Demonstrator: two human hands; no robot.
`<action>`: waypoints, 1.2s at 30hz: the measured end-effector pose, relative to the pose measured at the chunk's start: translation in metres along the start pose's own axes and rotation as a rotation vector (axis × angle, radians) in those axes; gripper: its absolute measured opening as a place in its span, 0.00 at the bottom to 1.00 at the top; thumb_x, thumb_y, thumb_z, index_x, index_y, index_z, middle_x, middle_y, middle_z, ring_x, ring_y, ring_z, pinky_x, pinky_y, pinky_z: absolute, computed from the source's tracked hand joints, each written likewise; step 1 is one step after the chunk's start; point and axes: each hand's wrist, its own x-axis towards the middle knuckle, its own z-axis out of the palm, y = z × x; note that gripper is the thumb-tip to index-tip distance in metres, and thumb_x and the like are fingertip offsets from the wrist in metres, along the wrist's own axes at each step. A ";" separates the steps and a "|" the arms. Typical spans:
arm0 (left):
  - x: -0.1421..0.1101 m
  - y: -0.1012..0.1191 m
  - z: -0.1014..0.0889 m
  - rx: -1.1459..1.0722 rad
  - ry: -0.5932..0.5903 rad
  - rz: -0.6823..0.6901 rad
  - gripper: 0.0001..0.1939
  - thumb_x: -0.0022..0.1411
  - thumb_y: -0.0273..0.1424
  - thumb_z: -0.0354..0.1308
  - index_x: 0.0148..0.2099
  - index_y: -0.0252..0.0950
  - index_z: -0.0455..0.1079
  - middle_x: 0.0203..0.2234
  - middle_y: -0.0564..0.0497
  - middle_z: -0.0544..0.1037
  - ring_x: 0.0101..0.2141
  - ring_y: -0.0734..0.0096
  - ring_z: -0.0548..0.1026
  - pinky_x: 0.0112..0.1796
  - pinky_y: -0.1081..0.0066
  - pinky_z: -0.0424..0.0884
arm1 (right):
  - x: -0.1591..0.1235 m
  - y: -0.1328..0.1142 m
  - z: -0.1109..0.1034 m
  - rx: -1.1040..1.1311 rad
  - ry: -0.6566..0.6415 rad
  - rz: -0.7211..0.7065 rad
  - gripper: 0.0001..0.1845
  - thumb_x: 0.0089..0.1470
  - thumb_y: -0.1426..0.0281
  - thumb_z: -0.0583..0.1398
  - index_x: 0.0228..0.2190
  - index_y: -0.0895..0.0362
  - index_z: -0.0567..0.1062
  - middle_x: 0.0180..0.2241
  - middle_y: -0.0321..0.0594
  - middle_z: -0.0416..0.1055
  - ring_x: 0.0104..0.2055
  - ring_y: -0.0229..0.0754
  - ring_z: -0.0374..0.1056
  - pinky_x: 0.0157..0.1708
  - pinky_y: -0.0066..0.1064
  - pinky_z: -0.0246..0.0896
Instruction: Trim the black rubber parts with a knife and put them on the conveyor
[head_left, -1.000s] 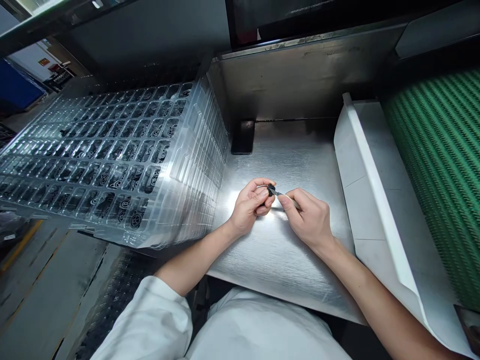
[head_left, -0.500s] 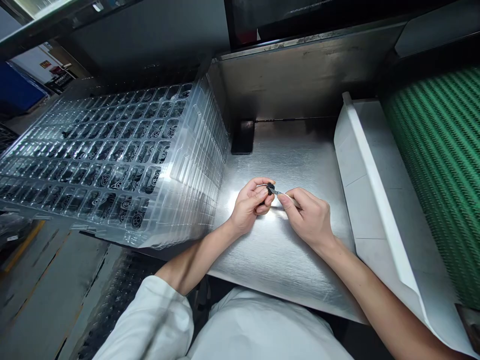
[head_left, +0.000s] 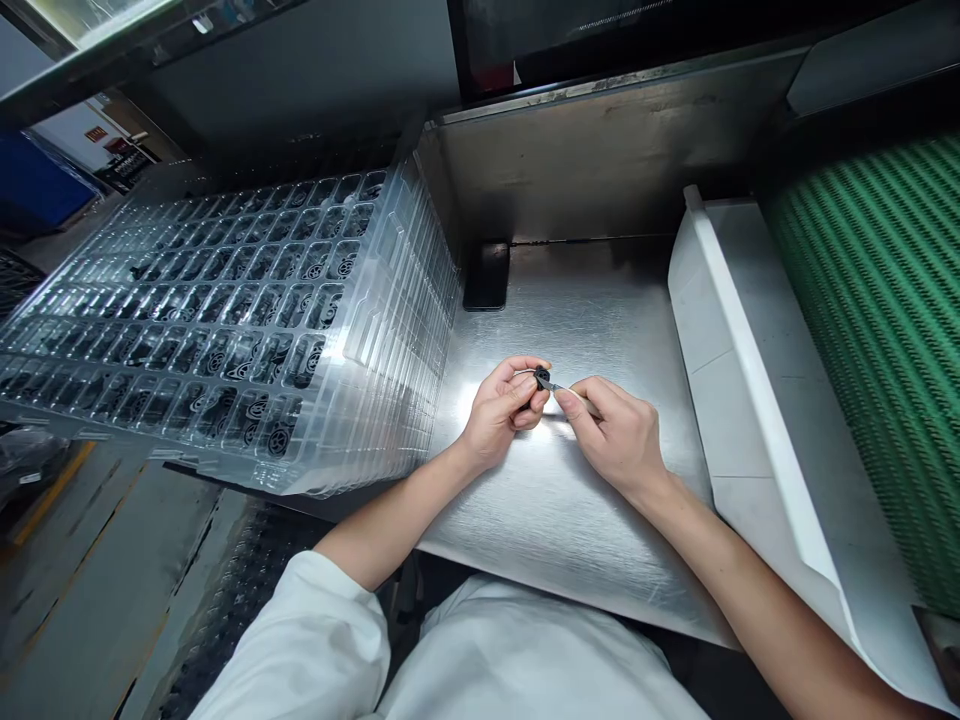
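Note:
Pinched between the thumb and fingers of my left hand (head_left: 501, 412) is a small black part (head_left: 541, 377), mostly covered by the fingertips. My right hand (head_left: 616, 425) is closed around the pale handle of a slim knife (head_left: 551, 386). The knife's short metal blade points left and touches, or nearly touches, the black part. Both hands are above the brushed metal table (head_left: 555, 540). To the left rises a tall stack of clear plastic trays (head_left: 352, 390), its top pockets holding many black parts, some of them round with openings.
A black phone (head_left: 486, 277) lies at the table's back left, near the metal back wall (head_left: 585, 160). On the right stands a white bin (head_left: 739, 370) with a raised rim. Beyond it is a green ribbed conveyor belt (head_left: 885, 300).
The view has shifted very slightly. Both hands hold nearly the same pose, and the blade has tilted a little against the black part.

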 end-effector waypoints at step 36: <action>0.002 -0.015 0.006 0.078 -0.003 -0.193 0.25 0.49 0.46 0.72 0.42 0.37 0.68 0.18 0.59 0.68 0.14 0.83 0.53 0.18 0.76 0.41 | 0.001 -0.001 -0.010 0.062 0.095 0.169 0.25 0.64 0.46 0.60 0.27 0.54 0.74 0.19 0.31 0.60 0.21 0.41 0.56 0.23 0.32 0.51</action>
